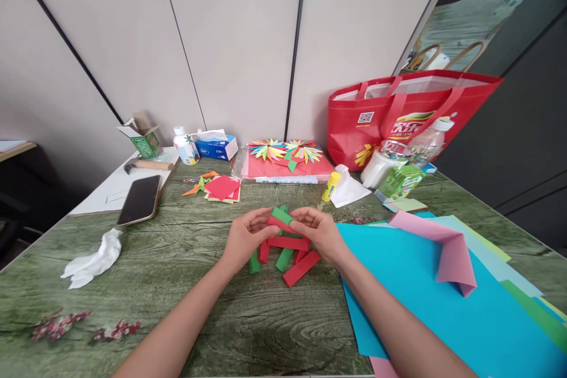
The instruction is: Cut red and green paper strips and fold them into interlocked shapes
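Forearms (186, 316) | hands (247, 239) — half-curled, pinching green strip (282, 215) and red strip (283, 225) | loose strips (289, 243) beneath — narrow, straight-edged, criss-crossed

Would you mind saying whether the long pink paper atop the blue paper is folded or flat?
Folded: the pink paper shows creased, angled panels.

Two bare hands (243, 239) (319, 235), one black rectangular phone (139, 199), one yellow glue stick (330, 187), red and green folded-paper strips (290, 243) overlap, uncountable.
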Demonstrator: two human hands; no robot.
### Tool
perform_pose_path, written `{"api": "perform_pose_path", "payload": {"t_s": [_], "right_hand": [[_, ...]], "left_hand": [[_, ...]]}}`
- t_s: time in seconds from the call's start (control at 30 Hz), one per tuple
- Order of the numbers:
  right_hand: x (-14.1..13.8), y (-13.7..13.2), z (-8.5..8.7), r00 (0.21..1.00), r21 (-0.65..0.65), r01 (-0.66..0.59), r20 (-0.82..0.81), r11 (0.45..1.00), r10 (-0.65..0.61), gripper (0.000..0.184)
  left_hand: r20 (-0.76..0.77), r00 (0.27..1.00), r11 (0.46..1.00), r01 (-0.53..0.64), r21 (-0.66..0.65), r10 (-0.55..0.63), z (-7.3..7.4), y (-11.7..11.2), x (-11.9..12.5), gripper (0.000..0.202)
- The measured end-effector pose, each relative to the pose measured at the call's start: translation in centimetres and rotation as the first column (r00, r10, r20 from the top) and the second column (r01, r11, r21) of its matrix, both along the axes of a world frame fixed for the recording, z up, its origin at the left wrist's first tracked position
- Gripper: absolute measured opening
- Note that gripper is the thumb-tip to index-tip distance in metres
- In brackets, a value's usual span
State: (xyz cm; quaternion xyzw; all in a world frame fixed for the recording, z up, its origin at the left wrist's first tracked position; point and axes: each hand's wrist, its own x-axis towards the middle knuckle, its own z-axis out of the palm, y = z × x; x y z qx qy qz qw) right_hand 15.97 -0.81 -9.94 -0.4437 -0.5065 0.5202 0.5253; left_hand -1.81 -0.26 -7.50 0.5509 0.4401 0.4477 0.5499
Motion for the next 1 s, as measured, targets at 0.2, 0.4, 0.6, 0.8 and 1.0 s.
{"api": "perform_pose_path", "payload": {"t_s": [0.2,0.4,0.6,0.8,1.0], "right_hand": [[-1.0,-0.7,-0.2,1.0,-0.072,-0.016,-0.017,0.997,0.014,0.025],[-0.7,-0.5,-0.1,0.997,-0.017,0.069,0.042,0.997,-0.068,0.026],[0.2,0.2,-0.6,0.945,0.163,0.289,0.108,0.943,-0.308,0.017],[-0.7,-0.4,0.1,0.961,0.259,0.037,0.256,0.965,-0.105,0.016],[-1.1,-0.9,0.0,0.952,0.162,0.012,0.299,0.987,-0.061,0.019]], "left_hand": [[0.099,0.988,0.977,0.131,-0.167,-0.115,0.0,-0.1,0.0,0.029],[0.079,0.991,0.951,0.129,-0.282,-0.111,0.0,-0.3,0.0,0.033],[0.05,0.996,0.973,0.084,-0.214,-0.075,-0.2,-0.1,-0.2,0.025],[-0.001,0.999,0.985,0.048,-0.167,-0.049,0.0,0.0,-0.1,0.024],[0.025,0.996,0.98,0.088,-0.18,-0.085,0.1,0.0,-0.2,0.027]]}}
